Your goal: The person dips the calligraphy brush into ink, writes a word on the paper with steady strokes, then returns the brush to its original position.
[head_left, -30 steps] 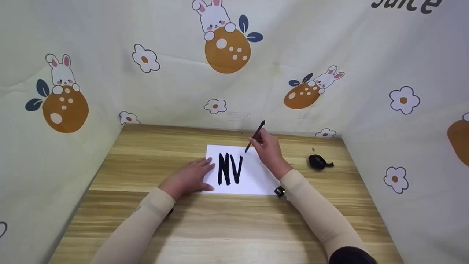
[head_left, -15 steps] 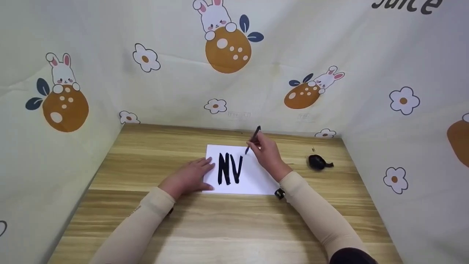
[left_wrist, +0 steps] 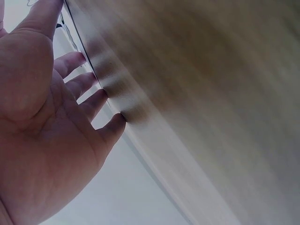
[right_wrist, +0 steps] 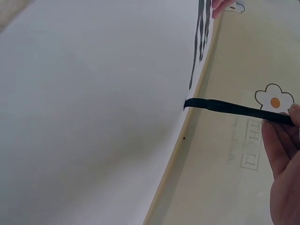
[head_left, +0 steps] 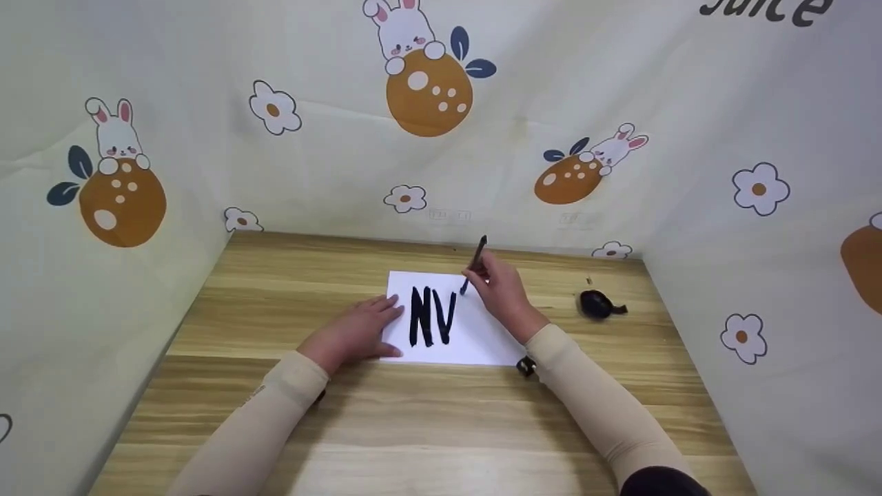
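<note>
A white sheet of paper (head_left: 482, 341) lies on the table with thick black strokes (head_left: 422, 317) that look like "NV". My left hand (head_left: 355, 331) rests on its left edge, fingers spread; the left wrist view shows that hand (left_wrist: 51, 108) with its fingertips down on the surface. In my right hand (head_left: 505, 295) a thin dark brush (head_left: 475, 262) is pinched, tilted, just right of the strokes' top. Seen from the right wrist, the black brush (right_wrist: 234, 108) has its tip bent against the paper (right_wrist: 93, 93).
A small black dish with a short handle (head_left: 595, 304) stands on the wooden table (head_left: 427, 427), right of the paper. Cloth walls (head_left: 331, 165) printed with rabbits, oranges and flowers close in the back and both sides.
My right hand has come slightly toward me and left, and the brush tip has lowered to the paper beside the V. The left hand has stayed put.
</note>
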Tool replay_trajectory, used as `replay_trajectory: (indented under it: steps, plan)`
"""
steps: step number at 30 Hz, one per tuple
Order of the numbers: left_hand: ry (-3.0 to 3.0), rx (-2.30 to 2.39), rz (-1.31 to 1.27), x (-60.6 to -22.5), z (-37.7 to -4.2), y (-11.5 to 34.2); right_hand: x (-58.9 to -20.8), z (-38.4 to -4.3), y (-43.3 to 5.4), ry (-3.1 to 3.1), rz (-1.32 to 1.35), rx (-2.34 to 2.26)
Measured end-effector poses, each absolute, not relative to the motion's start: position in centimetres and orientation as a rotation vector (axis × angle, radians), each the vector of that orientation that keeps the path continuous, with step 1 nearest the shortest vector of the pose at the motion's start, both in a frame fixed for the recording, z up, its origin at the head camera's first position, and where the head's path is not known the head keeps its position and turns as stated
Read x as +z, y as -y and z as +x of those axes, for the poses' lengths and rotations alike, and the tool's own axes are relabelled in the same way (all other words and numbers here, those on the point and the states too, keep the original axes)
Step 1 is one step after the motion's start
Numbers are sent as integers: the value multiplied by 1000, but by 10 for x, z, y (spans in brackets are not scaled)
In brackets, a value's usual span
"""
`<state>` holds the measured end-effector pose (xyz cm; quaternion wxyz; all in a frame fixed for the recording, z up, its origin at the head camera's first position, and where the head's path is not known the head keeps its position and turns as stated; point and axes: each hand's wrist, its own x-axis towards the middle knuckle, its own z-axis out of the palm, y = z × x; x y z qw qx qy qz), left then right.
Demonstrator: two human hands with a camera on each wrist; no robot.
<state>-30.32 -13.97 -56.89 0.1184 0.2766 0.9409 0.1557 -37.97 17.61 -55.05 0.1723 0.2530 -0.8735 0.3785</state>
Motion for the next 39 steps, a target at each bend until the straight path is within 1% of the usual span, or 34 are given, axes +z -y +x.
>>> replay_trajectory:
  steps: [28,39]
  plan:
    - [-2759,435,808,-572,-304,140,-550,-377,-174,2563,680,1140]
    - [-2764,402,822,-572,-305,140,-548,-371,-177,2539,746,1170]
